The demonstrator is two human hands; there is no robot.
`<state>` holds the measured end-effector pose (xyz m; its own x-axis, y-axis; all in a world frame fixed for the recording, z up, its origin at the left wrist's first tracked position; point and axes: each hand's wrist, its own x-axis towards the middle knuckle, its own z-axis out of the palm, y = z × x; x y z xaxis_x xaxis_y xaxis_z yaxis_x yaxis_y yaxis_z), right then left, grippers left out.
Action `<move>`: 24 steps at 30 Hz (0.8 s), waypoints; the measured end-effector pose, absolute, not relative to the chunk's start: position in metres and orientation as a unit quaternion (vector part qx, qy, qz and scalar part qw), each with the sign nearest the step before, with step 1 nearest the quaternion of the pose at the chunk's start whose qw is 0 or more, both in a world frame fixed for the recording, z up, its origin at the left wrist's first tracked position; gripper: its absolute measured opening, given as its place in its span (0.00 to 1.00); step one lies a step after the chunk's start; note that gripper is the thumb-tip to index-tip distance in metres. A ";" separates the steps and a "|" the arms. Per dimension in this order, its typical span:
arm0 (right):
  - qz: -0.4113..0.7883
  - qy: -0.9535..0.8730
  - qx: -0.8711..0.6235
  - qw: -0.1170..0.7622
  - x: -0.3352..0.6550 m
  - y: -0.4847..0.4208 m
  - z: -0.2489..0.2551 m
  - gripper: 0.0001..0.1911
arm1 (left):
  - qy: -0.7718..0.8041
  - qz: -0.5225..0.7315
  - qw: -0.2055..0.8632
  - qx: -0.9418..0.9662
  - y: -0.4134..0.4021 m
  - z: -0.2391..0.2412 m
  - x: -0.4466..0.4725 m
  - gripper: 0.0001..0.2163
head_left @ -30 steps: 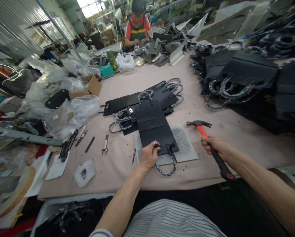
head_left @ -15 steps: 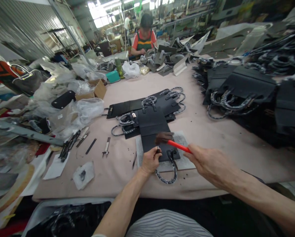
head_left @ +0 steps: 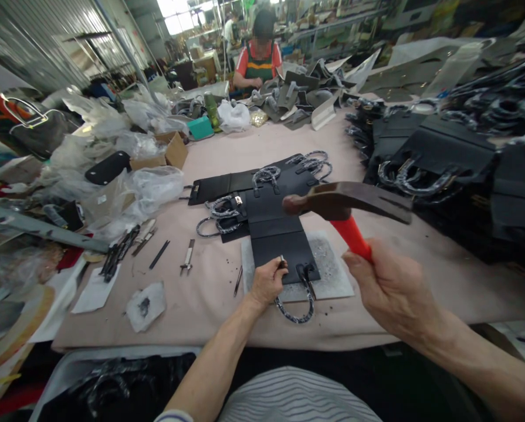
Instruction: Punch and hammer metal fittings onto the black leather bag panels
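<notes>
Nearest, the right hand (head_left: pixel 392 287) is clenched round the red handle of a hammer (head_left: pixel 345 202), raised above the table with its head pointing left. Just beyond, the left hand (head_left: pixel 266 282) pinches a small metal punch (head_left: pixel 282 259) upright on the near left edge of a black panel (head_left: pixel 284 249), which lies on a grey slab (head_left: pixel 332 266) beside a braided handle (head_left: pixel 294 308). Farther off lie more black panels (head_left: pixel 262 187), and at the far end a person (head_left: pixel 260 55) works.
</notes>
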<state>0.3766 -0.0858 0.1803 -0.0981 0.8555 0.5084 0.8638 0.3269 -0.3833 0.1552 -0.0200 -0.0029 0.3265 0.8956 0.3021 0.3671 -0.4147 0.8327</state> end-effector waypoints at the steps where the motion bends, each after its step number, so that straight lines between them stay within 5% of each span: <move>1: 0.005 -0.750 -0.576 0.327 0.376 -0.086 0.179 0.14 | 0.425 0.392 0.333 0.745 -0.020 -0.003 0.155 0.08; 5: 0.076 -0.791 -0.581 0.175 0.376 -0.086 0.177 0.14 | 0.422 0.386 0.324 0.754 -0.019 -0.004 0.155 0.07; 10: 0.058 -0.708 -0.617 0.338 0.374 -0.083 0.185 0.15 | 0.423 0.382 0.322 0.756 -0.019 -0.005 0.155 0.09; 16: 0.078 -0.789 -0.592 0.144 0.383 -0.085 0.170 0.13 | 0.427 0.368 0.317 0.763 -0.020 -0.006 0.155 0.08; 24: 0.184 -0.683 -0.676 0.208 0.387 -0.075 0.155 0.16 | 0.426 0.383 0.352 0.740 -0.019 0.002 0.155 0.08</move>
<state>0.3874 -0.0745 0.1548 0.0001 0.9994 0.0349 0.8465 0.0185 -0.5320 0.1548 -0.0192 0.0015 0.3432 0.9004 0.2673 0.3598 -0.3890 0.8481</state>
